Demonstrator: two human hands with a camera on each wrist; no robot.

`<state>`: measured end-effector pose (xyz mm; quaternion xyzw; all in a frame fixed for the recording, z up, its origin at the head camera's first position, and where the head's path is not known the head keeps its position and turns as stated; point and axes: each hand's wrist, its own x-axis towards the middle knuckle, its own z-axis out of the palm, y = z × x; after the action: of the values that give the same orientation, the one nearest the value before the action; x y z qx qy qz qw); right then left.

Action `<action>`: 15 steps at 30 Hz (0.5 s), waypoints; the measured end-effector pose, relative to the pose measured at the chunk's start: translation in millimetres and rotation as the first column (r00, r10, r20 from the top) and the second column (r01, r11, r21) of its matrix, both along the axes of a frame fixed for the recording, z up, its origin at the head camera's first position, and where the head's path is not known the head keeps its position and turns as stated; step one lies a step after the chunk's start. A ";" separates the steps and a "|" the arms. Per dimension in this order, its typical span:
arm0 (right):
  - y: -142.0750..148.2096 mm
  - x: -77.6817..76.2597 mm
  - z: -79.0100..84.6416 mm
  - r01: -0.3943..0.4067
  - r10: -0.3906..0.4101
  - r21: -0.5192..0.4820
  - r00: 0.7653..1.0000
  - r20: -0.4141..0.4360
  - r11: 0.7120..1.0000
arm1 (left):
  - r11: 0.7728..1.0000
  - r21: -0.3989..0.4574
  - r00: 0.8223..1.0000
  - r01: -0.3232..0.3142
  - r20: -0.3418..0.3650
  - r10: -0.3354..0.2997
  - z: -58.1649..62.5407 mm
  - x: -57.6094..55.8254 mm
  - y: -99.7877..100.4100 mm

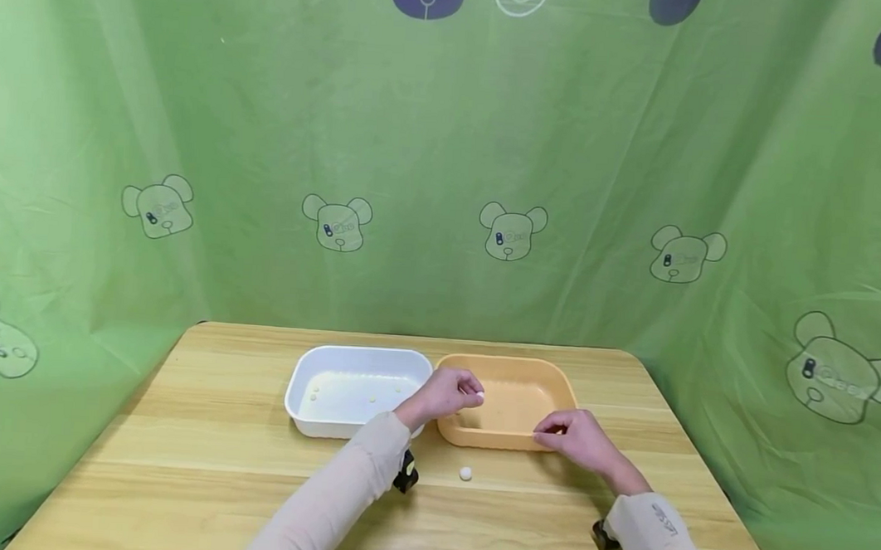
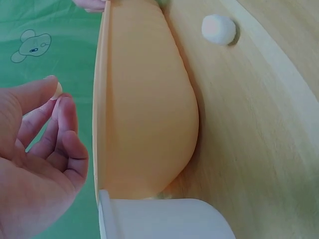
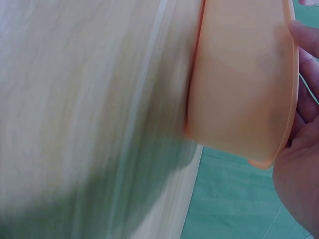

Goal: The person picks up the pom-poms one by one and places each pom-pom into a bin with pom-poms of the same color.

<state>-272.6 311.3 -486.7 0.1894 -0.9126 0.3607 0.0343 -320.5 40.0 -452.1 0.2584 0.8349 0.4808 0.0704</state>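
My left hand (image 1: 445,394) is over the left part of the orange tray (image 1: 499,441). Between its thumb and forefinger it pinches a small whitish piece (image 2: 59,90), seen best in the left wrist view; its exact kind I cannot tell. My right hand (image 1: 580,438) grips the tray's near rim toward the right corner, thumb on the outside and fingers inside, as the right wrist view shows. On the table in front of the tray lies a white ball (image 1: 465,473), also visible in the left wrist view.
Left of the orange tray, close beside it, stands a white tray (image 1: 328,429) with several tiny pale pieces on its bottom. Both stand on a wooden table (image 1: 199,453). A green curtain (image 1: 425,291) with bear prints hangs behind and along both sides.
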 end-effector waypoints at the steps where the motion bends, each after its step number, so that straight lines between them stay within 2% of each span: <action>1: 0.0 0.0 0.0 0.000 0.000 -0.001 1.000 0.001 1.000 | 1.000 -0.005 1.000 0.002 0.000 -0.002 -0.1 -0.2 0.7; 8: 0.1 -0.5 0.2 -0.004 0.004 0.004 1.000 -0.006 1.000 | 0.999 -0.035 0.999 0.031 -0.009 -0.031 1.1 -1.8 5.5; 15: -0.5 0.1 0.1 -0.001 0.001 0.002 1.000 -0.006 1.000 | 0.997 -0.079 0.999 0.025 -0.030 -0.028 -2.8 -6.4 10.2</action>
<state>-272.5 310.8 -486.6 0.1908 -0.9129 0.3590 0.0368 -326.9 50.2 -454.9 0.2738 0.8507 0.4426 0.0740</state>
